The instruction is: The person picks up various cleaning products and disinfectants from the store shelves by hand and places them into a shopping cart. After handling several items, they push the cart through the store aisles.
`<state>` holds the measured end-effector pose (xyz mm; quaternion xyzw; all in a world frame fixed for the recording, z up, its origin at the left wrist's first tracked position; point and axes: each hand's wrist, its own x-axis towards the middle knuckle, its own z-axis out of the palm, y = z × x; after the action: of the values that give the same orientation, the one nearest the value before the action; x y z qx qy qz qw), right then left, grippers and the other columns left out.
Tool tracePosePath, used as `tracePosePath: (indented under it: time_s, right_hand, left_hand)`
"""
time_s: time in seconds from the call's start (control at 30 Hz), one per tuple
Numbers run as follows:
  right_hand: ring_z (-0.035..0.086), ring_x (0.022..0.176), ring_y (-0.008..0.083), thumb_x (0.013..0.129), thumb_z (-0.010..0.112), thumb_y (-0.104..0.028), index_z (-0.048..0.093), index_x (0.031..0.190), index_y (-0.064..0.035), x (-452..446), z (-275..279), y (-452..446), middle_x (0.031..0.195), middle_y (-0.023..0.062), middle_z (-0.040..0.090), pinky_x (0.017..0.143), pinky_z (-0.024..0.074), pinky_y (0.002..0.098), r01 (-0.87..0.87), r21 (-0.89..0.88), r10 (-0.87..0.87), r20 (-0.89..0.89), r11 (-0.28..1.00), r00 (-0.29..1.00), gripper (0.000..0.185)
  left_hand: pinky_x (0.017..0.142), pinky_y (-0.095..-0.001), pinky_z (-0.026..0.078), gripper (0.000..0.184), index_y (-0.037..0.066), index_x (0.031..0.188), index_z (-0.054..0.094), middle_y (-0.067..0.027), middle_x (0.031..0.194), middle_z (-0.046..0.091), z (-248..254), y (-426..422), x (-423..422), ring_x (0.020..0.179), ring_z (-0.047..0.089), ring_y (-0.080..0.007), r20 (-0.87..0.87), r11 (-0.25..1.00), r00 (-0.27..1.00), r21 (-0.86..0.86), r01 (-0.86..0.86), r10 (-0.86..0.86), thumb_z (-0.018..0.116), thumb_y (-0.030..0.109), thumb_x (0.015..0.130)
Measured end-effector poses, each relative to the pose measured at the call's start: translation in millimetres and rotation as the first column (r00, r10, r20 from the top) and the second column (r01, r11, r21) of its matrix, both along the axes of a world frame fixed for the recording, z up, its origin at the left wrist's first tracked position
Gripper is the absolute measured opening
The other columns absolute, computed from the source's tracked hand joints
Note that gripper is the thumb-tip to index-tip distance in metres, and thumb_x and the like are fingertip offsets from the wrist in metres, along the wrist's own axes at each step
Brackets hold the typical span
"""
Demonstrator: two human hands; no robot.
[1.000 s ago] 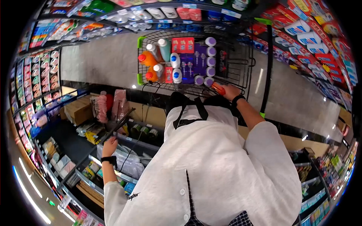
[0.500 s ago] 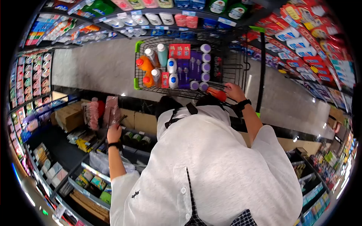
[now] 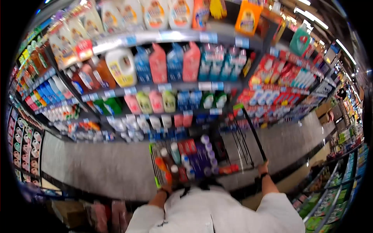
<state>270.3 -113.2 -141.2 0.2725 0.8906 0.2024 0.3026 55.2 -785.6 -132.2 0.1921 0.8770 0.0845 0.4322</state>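
A black wire shopping cart [image 3: 254, 134] with green corners stands crosswise in front of me. My right hand [image 3: 264, 167] is closed round the near end of its handle bar. My left hand [image 3: 170, 183] is down at the cart's near left side, beside orange bottles [image 3: 164, 167]; blur and shadow hide its fingers. Inside the cart are purple packs [image 3: 201, 160], a row of purple bottles with pale caps [image 3: 208, 146], a teal bottle [image 3: 175, 152] and red boxes [image 3: 187, 145]. A red item [image 3: 228, 169] lies along the near rim.
Tall shelves [image 3: 155, 91] of detergent jugs and bottles run behind the cart. Red packages [image 3: 268, 101] fill the shelving on the right. Grey floor [image 3: 97, 163] extends left of the cart. Low shelves with goods [image 3: 330, 194] stand behind me on the right.
The view has tipped up toward the shelves. My left hand has moved from the low shelf behind me to the cart's side. My right hand has gone from the red item to the handle.
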Motion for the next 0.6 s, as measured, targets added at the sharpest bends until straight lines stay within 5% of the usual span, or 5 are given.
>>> tracePosePath:
  time_s: [0.03, 0.1, 0.13, 0.2, 0.6]
  right_hand:
    - [0.062, 0.100, 0.0336, 0.091, 0.048, -0.020, 0.067, 0.103, -0.0177, -6, 0, -13, 0.103, 0.0135, 0.067, 0.104, 0.0027, 0.0720, 0.203, -0.104, -0.219, -0.171, 0.974, 0.961, 0.023]
    - [0.059, 0.106, 0.0362, 0.093, 0.046, -0.041, 0.053, 0.127, -0.0069, -34, 70, -57, 0.114, 0.0175, 0.063, 0.111, 0.0166, 0.0559, 0.084, -0.163, -0.075, 0.062, 0.983, 0.995, 0.049]
    - [0.059, 0.106, 0.0370, 0.088, 0.052, -0.038, 0.053, 0.125, -0.0058, -41, 70, -71, 0.113, 0.0197, 0.062, 0.109, 0.0243, 0.0516, 0.295, -0.226, -0.327, -0.114, 0.928, 0.938, 0.049]
    - [0.058, 0.106, 0.0389, 0.080, 0.061, -0.031, 0.057, 0.116, -0.0032, -38, 79, -111, 0.111, 0.0232, 0.061, 0.106, 0.0327, 0.0492, 0.500, -0.529, -0.726, -0.550, 0.686, 0.414, 0.046]
    - [0.055, 0.110, 0.0387, 0.075, 0.063, -0.035, 0.053, 0.121, -0.0017, -51, 112, -176, 0.116, 0.0242, 0.059, 0.093, 0.0462, 0.0446, 0.455, -0.490, -0.658, -0.419, 0.744, 0.625, 0.058]
  left_hand:
    - [0.094, -0.0452, 0.044, 0.048, 0.010, 0.120, 0.059, -0.0173, 0.120, 0.060, -24, -11, -6, 0.111, 0.057, -0.0330, 0.018, 0.998, 0.998, -0.014, 0.059, -0.058, 0.041, 0.044, 0.091]
    - [0.096, -0.0460, 0.043, 0.052, 0.010, 0.121, 0.059, -0.0161, 0.124, 0.057, -81, -32, -10, 0.115, 0.055, -0.0320, 0.051, 0.994, 0.993, -0.021, 0.108, -0.106, 0.041, 0.048, 0.091]
    - [0.098, -0.0455, 0.042, 0.055, 0.012, 0.132, 0.050, -0.0149, 0.131, 0.053, -91, -34, -19, 0.119, 0.052, -0.0306, 0.161, 0.986, 0.977, -0.069, 0.153, -0.140, 0.045, 0.046, 0.089]
    - [0.102, -0.0448, 0.039, 0.063, 0.016, 0.142, 0.035, -0.0131, 0.138, 0.046, -64, -36, -35, 0.125, 0.047, -0.0294, 0.315, 0.960, 0.914, -0.036, 0.279, -0.254, 0.047, 0.045, 0.088]
    - [0.104, -0.0454, 0.034, 0.060, 0.016, 0.134, 0.047, -0.0125, 0.137, 0.047, -57, -83, -68, 0.125, 0.046, -0.0315, 0.313, 0.947, 0.923, -0.151, 0.282, -0.225, 0.049, 0.050, 0.083]
